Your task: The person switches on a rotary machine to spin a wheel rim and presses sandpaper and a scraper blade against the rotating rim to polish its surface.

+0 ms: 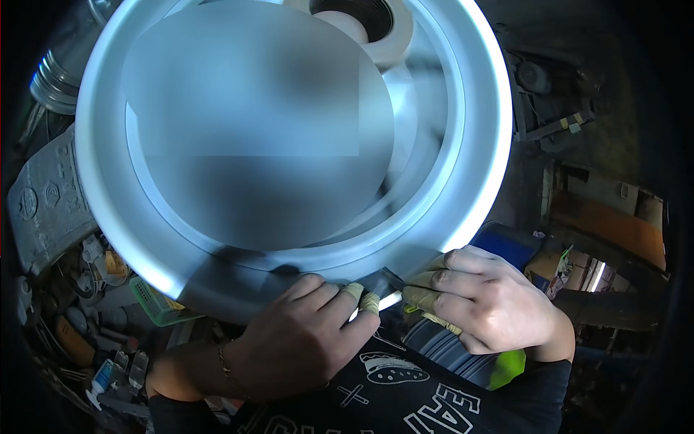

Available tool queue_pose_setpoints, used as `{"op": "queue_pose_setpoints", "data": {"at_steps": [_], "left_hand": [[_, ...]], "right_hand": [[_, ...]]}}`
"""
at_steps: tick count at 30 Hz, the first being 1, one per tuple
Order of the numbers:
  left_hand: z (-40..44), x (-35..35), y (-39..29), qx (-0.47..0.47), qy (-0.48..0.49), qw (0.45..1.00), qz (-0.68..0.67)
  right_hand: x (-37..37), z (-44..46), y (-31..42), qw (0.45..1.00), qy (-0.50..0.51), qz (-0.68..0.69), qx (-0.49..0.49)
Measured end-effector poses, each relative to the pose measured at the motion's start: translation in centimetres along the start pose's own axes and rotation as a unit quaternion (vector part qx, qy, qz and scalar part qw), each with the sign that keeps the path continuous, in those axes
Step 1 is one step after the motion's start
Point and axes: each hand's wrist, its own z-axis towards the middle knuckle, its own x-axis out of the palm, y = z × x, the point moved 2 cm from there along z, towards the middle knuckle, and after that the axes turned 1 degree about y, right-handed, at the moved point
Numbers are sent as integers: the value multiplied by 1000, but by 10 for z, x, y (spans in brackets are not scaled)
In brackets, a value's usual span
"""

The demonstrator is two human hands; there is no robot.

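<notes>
A large glossy white ring-shaped part (484, 130) fills the upper middle of the view, and a blurred patch covers most of its inside. At its near rim, my left hand (311, 336) has its fingers bent and pressed together. My right hand (491, 300) is closed in a pinch just to the right. A short dark strip (379, 281) spans the gap between both sets of fingertips, against the rim; its kind is unclear. Yellowish coverings wrap several fingertips on each hand. The fingers hide much of what they grip.
A beige round piece with a dark opening (401, 32) shows at the ring's far side. On the left stand a grey embossed metal part (50, 202), a green basket (155, 304) and a small white-and-blue bottle (101, 377). Grey stacked rings (448, 351) lie below my right hand.
</notes>
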Motion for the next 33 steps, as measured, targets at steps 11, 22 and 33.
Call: {"op": "queue_pose_setpoints", "data": {"at_steps": [11, 22, 33], "left_hand": [[-2, -6, -1, -21, 63, 998, -2], [-5, 1, 3, -7, 14, 998, 64], [0, -9, -1, -47, 124, 989, 58]], "right_hand": [[0, -1, 3, 999, -29, -30, -8], [11, 16, -18, 999, 2, 33, -29], [18, 22, -27, 997, 7, 59, -45]]}}
